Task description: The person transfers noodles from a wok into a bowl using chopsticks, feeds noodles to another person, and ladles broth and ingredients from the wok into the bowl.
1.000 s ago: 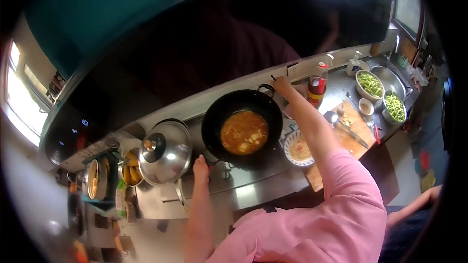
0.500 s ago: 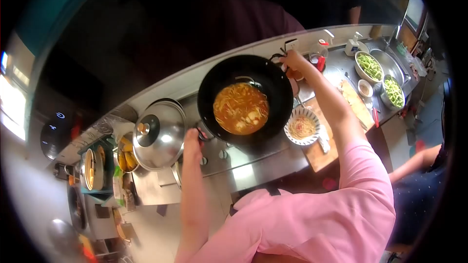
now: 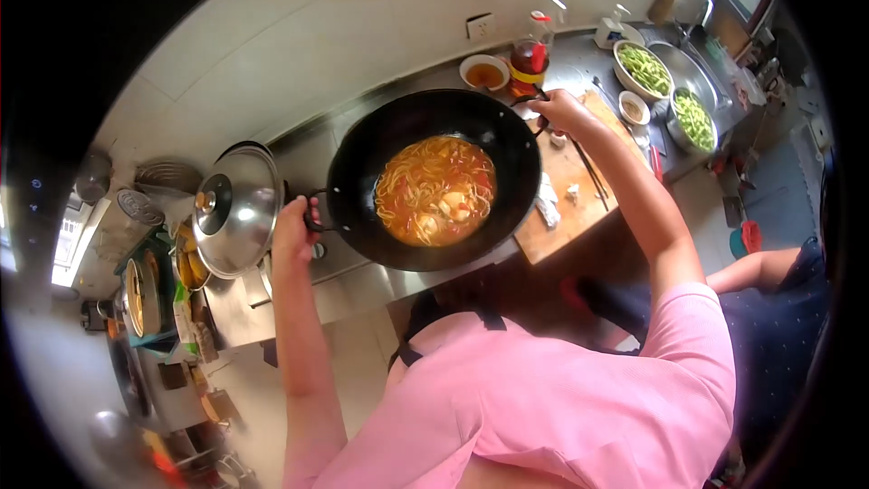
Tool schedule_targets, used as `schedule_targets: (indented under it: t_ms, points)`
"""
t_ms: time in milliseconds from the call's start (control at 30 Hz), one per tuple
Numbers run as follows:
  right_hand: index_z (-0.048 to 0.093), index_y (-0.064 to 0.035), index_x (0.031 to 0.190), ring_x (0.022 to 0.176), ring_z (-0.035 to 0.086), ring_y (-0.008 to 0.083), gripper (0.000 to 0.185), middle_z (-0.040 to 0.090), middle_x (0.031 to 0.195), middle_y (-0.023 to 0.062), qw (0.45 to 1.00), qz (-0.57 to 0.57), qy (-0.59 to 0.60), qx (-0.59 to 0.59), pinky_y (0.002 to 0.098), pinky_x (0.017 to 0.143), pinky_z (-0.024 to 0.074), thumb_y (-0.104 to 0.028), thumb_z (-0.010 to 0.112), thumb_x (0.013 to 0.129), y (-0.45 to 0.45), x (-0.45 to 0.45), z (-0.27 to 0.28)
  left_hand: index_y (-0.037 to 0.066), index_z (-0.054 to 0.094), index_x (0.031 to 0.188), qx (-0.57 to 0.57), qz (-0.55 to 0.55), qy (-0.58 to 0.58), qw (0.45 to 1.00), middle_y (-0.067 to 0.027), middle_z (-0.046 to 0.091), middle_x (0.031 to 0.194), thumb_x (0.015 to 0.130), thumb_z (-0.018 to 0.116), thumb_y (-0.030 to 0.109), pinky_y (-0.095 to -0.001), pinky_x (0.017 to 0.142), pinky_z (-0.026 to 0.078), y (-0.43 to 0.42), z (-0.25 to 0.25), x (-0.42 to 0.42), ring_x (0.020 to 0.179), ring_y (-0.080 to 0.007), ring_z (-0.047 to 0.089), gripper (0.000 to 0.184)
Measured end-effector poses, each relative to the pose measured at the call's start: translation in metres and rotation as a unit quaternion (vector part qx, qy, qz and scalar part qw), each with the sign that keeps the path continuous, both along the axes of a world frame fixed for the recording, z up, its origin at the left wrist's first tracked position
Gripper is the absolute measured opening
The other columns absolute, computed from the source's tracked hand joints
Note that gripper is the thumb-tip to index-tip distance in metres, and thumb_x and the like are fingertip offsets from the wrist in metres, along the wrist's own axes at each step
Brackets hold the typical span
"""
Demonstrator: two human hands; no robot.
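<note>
A black wok [image 3: 353,154] hangs above the front of the stove, held by both side handles. Orange-red soup with noodles and pale egg-like pieces [image 3: 436,190] lies inside it. My left hand [image 3: 292,231] is closed round the left handle. At the upper right, my right hand [image 3: 563,111] grips the other handle, with a dark stick-like thing beside the fingers. The steel lid [image 3: 244,217] stands just left of the wok.
A cutting board [image 3: 566,226] with a white cloth lies right of the wok. Behind are a bowl of brown liquid [image 3: 485,74] and a red-capped bottle [image 3: 529,63]. Bowls of green vegetables [image 3: 644,71] stand by the sink [image 3: 683,72]. Another person's arm [image 3: 756,272] shows at the right.
Both hands have raised the wok off the stove and brought it nearer to my body. The view has shifted, showing more of the wall. The patterned bowl of noodles is no longer visible.
</note>
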State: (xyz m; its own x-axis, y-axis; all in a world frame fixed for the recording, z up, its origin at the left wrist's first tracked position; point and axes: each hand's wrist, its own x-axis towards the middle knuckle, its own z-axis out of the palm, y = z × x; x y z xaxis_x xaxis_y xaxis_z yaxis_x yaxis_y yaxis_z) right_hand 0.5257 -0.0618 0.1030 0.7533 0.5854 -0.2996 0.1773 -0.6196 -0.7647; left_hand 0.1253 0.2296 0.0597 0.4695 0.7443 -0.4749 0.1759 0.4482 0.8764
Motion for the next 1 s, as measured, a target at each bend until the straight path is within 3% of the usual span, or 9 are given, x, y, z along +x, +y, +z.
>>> schedule_targets:
  t_ms: [133,267,467,533,633,733,800,867,1000]
  points:
    - [0.061,-0.0012,0.085,0.047,0.050,0.0123,0.036,0.057,0.062,0.0047,0.999,0.027,0.033,-0.031,0.0280,0.042,0.0460,-0.037,0.063,0.080,-0.037,-0.033,-0.018,0.013,0.059,0.084,0.028,-0.019,0.088,0.996,0.0058,0.049,0.061,0.090,0.046,0.030,-0.0206,0.043,0.032,-0.016,0.022,-0.005,0.050,-0.0056,0.044,0.022]
    - [0.059,-0.0059,0.078,0.043,0.047,0.0107,0.027,0.058,0.062,0.0035,0.999,-0.038,0.017,-0.013,0.0263,0.037,0.0410,-0.033,0.059,0.083,-0.077,-0.006,-0.031,0.006,0.060,0.087,0.003,-0.050,0.003,0.999,0.0002,0.053,0.064,0.089,0.048,0.025,-0.0213,0.047,0.041,-0.054,-0.004,0.005,0.054,-0.0090,0.049,0.023]
    - [0.057,-0.0048,0.084,0.040,0.042,0.0095,0.031,0.059,0.061,0.0040,0.999,-0.029,0.041,0.021,0.0245,0.036,0.0358,-0.036,0.060,0.083,-0.107,-0.030,-0.036,0.007,0.059,0.090,0.089,-0.051,0.073,0.992,0.0022,0.049,0.064,0.093,0.042,0.028,-0.0196,0.047,0.037,-0.063,-0.006,0.009,0.053,-0.0081,0.046,0.027]
    - [0.056,-0.0051,0.085,0.041,0.043,0.0095,0.032,0.059,0.061,0.0043,0.996,-0.086,0.012,-0.001,0.0239,0.037,0.0350,-0.036,0.061,0.084,-0.122,-0.021,-0.032,0.007,0.059,0.092,0.075,-0.072,0.014,0.994,0.0018,0.051,0.064,0.092,0.043,0.030,-0.0207,0.047,0.037,-0.076,-0.017,0.016,0.054,-0.0080,0.047,0.028]
    - [0.057,-0.0057,0.083,0.042,0.044,0.0096,0.030,0.059,0.060,0.0037,0.994,-0.093,-0.060,-0.023,0.0250,0.037,0.0357,-0.035,0.059,0.085,-0.141,-0.004,-0.016,0.006,0.059,0.095,0.079,-0.123,0.050,0.988,0.0006,0.053,0.065,0.092,0.042,0.028,-0.0230,0.048,0.038,-0.102,-0.038,0.027,0.057,-0.0085,0.049,0.028]
    - [0.062,-0.0025,0.086,0.048,0.053,0.0126,0.035,0.060,0.062,0.0052,0.994,-0.055,-0.074,-0.066,0.0278,0.042,0.0443,-0.037,0.058,0.083,-0.160,-0.007,0.001,0.005,0.058,0.094,0.066,-0.133,0.053,0.987,0.0002,0.053,0.065,0.093,0.040,0.027,-0.0235,0.047,0.037,-0.106,-0.051,0.032,0.056,-0.0085,0.048,0.028]
    - [0.056,-0.0064,0.081,0.042,0.043,0.0082,0.027,0.054,0.056,0.0020,0.995,-0.091,-0.043,-0.024,0.0249,0.037,0.0343,-0.033,0.058,0.085,-0.172,-0.002,0.005,0.006,0.057,0.095,0.085,-0.171,0.056,0.980,-0.0004,0.054,0.066,0.093,0.039,0.027,-0.0234,0.047,0.037,-0.116,-0.054,0.038,0.056,-0.0087,0.047,0.028]
    - [0.056,-0.0061,0.078,0.041,0.043,0.0082,0.027,0.054,0.057,0.0024,0.983,-0.130,-0.122,-0.049,0.0254,0.037,0.0333,-0.032,0.059,0.086,-0.183,0.005,0.014,0.007,0.057,0.095,0.035,-0.194,0.034,0.980,-0.0002,0.054,0.067,0.092,0.040,0.027,-0.0230,0.047,0.038,-0.143,-0.055,0.050,0.056,-0.0087,0.048,0.026]
    - [0.057,-0.0024,0.076,0.047,0.053,0.0145,0.031,0.058,0.058,0.0063,0.974,-0.081,-0.180,-0.107,0.0307,0.044,0.0416,-0.033,0.056,0.085,-0.217,0.019,0.032,0.009,0.057,0.094,-0.033,-0.214,0.022,0.976,0.0005,0.056,0.068,0.091,0.041,0.025,-0.0231,0.047,0.040,-0.177,-0.054,0.066,0.053,-0.0088,0.048,0.023]
